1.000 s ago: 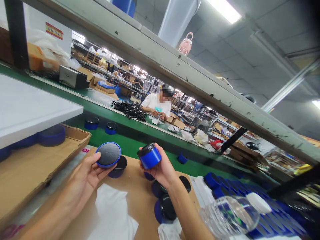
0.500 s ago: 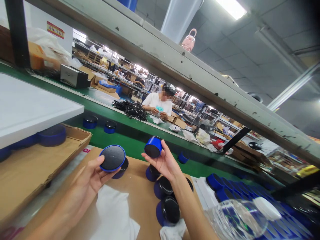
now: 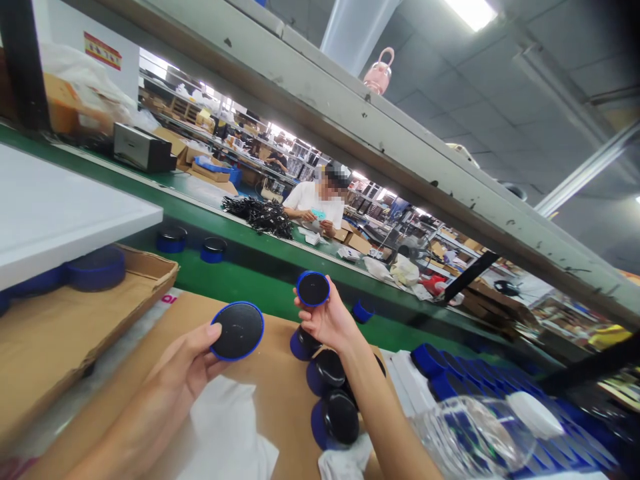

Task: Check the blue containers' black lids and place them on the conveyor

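Note:
My left hand is closed on a round black disc-shaped piece with a blue rim, thumb over its edge and its black face toward me. Farther out, my right hand grips a smaller-looking round piece, black-faced with a blue rim, also facing me. Both are held above a brown cardboard sheet. Several glossy black-topped blue round pieces stand on the cardboard beside my right forearm. A white cloth lies below my hands.
A clear plastic bottle lies at right, near rows of blue pieces. An open carton and a white board are at left. Across the green belt, a person sits near black cables. A shelf beam crosses overhead.
The piece in my right hand has turned so that its black face points at me. My left hand with its piece has moved slightly right and down.

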